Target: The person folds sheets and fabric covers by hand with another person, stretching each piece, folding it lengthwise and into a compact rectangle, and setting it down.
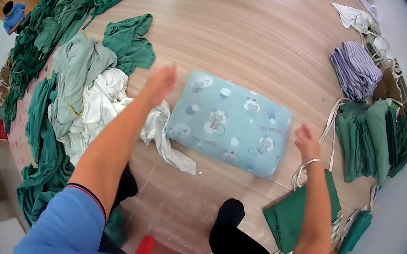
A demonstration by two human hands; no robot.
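Observation:
Between my hands lies a neatly folded, pale blue cloth bundle (230,123), thick and rectangular, printed with cartoon animals and dots. My left hand (161,85) hovers just off its left side, fingers drawn together, with nothing visible in them. On the opposite side, my right hand (307,141) is curled closed a little away from the bundle's right edge, also with nothing visible in it. White cloth (157,125) lies crumpled under my left forearm. Beneath my right forearm is a folded dark green cloth (286,219).
Heaped green cloth (55,18) runs along the left, beside a pale grey-green pile (82,63). Striped purple cloth (355,70) and folded green cloths (365,139) sit by the right wall. Another person (14,16) is at far left. Something red (145,246) is near my legs.

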